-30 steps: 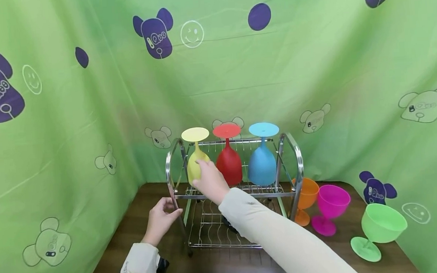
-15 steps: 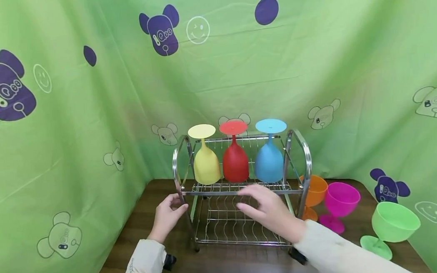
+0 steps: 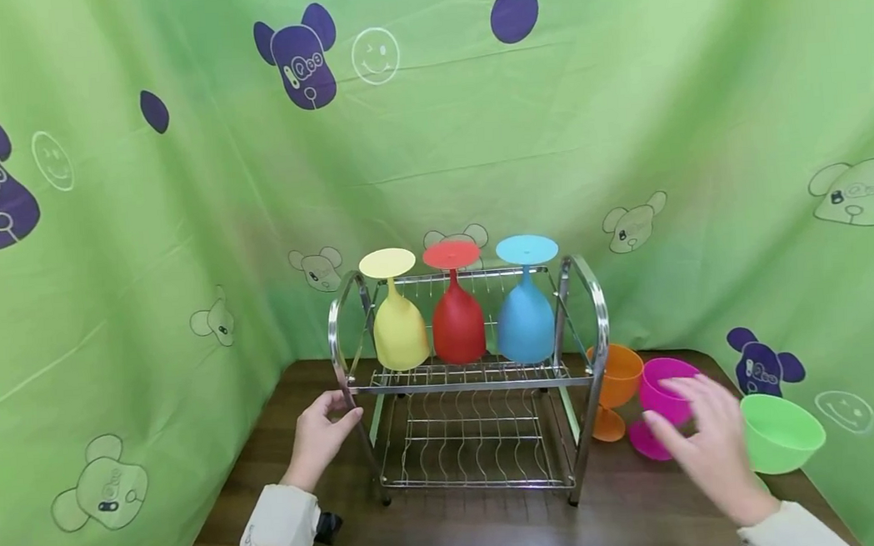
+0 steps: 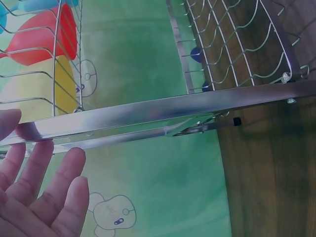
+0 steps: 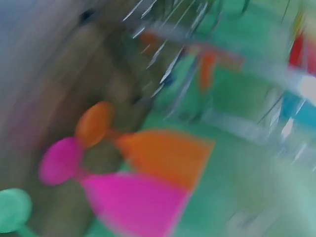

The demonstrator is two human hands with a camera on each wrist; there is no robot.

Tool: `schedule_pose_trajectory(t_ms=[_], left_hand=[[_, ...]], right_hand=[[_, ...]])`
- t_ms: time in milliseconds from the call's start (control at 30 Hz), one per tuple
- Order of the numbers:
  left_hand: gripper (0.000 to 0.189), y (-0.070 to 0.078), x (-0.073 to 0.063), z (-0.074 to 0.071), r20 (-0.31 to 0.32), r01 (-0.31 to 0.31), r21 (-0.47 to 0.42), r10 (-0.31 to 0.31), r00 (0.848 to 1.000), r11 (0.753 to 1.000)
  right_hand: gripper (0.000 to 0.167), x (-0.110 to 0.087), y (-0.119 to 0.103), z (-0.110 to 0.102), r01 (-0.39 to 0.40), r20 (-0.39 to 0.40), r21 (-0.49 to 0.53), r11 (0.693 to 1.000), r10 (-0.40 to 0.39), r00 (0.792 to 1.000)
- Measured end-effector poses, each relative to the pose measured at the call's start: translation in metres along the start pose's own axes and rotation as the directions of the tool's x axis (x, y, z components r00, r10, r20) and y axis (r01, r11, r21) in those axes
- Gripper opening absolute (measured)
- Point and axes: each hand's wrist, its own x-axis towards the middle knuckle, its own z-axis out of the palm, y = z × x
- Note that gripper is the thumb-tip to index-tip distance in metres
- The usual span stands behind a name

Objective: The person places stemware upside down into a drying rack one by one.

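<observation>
My left hand (image 3: 318, 439) pinches the left post of a two-tier, chrome-coloured wire rack (image 3: 474, 386), thumb against fingers, while my right hand (image 3: 706, 440) reaches out over a brown wood-grain table (image 3: 460, 535), its fingers spread and holding nothing, in front of a magenta plastic-looking goblet (image 3: 661, 401) that stands upright to the right of the rack. A matching orange goblet (image 3: 616, 377) stands between it and the rack; a light-green goblet (image 3: 783, 435) is just beyond my knuckles. Yellow (image 3: 400, 334), red (image 3: 459, 330) and blue goblets (image 3: 526, 326) rest upside down on the upper tier. The left wrist view shows my fingertips lined along the post's far edge, hidden in the head view; the blurred right wrist view shows the light-green goblet's round foot, mostly covered by my hand from above.
</observation>
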Motion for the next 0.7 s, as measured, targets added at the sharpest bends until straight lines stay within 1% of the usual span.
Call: schedule_pose_trajectory(t_ms=[33,67,100,133,167,200,267,300,333,400,433,500,567,600,700], left_hand=[[0.021,0.0,0.0,0.0,-0.003,-0.001,0.001,0.001,1.0,1.0],[0.021,0.0,0.0,-0.001,-0.005,-0.002,0.003,0.002,1.0,1.0],[0.021,0.0,0.0,-0.001,-0.004,-0.003,0.004,0.003,1.0,1.0],[0.02,0.0,-0.001,-0.001,-0.004,-0.002,0.009,0.002,1.0,1.0],[0.02,0.0,-0.001,-0.001,-0.003,0.002,0.014,-0.002,1.0,1.0],[0.02,0.0,-0.001,-0.001,-0.004,0.006,0.015,-0.006,1.0,1.0],[0.021,0.001,-0.003,0.0,-0.016,0.022,0.016,-0.022,1.0,1.0],[0.021,0.001,-0.004,0.001,-0.031,0.03,0.015,-0.029,0.999,0.999],[0.022,0.0,-0.005,0.003,-0.052,0.039,0.014,-0.038,0.998,0.999],[0.023,0.0,-0.008,0.007,-0.102,0.06,0.005,-0.06,0.993,0.998],[0.024,-0.001,-0.01,0.009,-0.13,0.074,-0.001,-0.074,0.989,0.997],[0.026,-0.004,-0.014,0.016,-0.18,0.1,-0.027,-0.103,0.978,0.995],[0.029,-0.006,-0.019,0.022,-0.21,0.117,-0.065,-0.128,0.969,0.991],[0.031,-0.007,-0.021,0.024,-0.219,0.117,-0.085,-0.133,0.967,0.989],[0.036,-0.009,-0.027,0.03,-0.222,0.111,-0.126,-0.137,0.965,0.986]], right_hand=[[0.049,-0.001,0.009,-0.007,-0.103,-0.029,-0.008,0.995,0.102,0.994],[0.053,-0.002,0.019,-0.014,-0.198,-0.073,-0.009,0.98,0.197,0.978],[0.058,-0.004,0.029,-0.021,-0.293,-0.115,-0.007,0.956,0.29,0.95],[0.064,-0.007,0.039,-0.028,-0.39,-0.149,-0.008,0.921,0.384,0.911],[0.07,-0.01,0.048,-0.034,-0.484,-0.176,-0.01,0.875,0.475,0.862],[0.075,-0.014,0.057,-0.04,-0.561,-0.204,-0.007,0.828,0.548,0.812],[0.083,-0.021,0.073,-0.049,-0.661,-0.245,0.033,0.75,0.647,0.722],[0.087,-0.024,0.08,-0.052,-0.698,-0.249,0.053,0.714,0.687,0.683],[0.089,-0.028,0.086,-0.054,-0.724,-0.25,0.076,0.686,0.716,0.652],[0.091,-0.036,0.094,-0.056,-0.749,-0.26,0.117,0.653,0.748,0.611],[0.092,-0.04,0.097,-0.056,-0.759,-0.261,0.129,0.638,0.76,0.595],[0.092,-0.049,0.102,-0.053,-0.765,-0.272,0.141,0.628,0.768,0.58],[0.092,-0.056,0.106,-0.05,-0.778,-0.288,0.141,0.613,0.777,0.56],[0.092,-0.058,0.108,-0.048,-0.789,-0.282,0.144,0.597,0.789,0.546],[0.094,-0.061,0.115,-0.044,-0.813,-0.264,0.135,0.567,0.811,0.522]])
